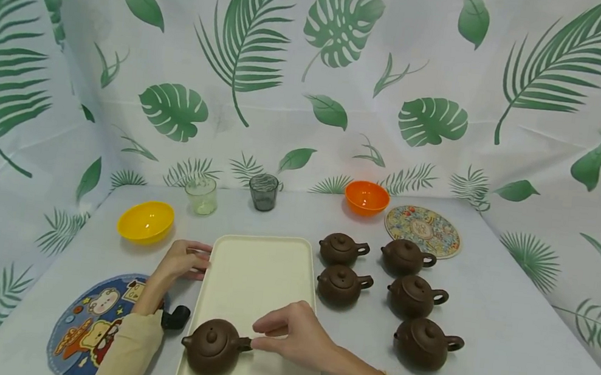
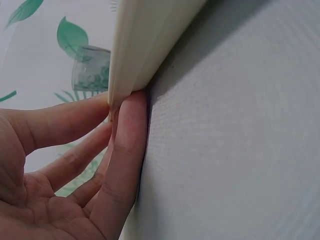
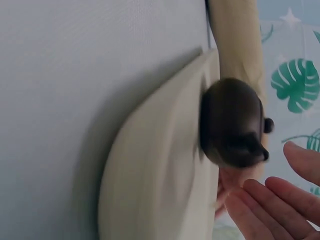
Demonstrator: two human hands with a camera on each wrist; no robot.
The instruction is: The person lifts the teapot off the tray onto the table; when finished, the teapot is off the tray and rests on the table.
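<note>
So far one teapot (image 1: 213,346) is sitting on the tray (image 1: 255,274), the right hand (image 1: 296,335) pinching its handle, the left hand (image 1: 183,259) lying relaxed against the tray's edge, while five pots (image 1: 414,296) are waiting beside it.

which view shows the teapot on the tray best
The head view: the whole teapot sits on the cream tray, right hand at its handle. The right wrist view shows it blurred; the left wrist view misses it.
</note>
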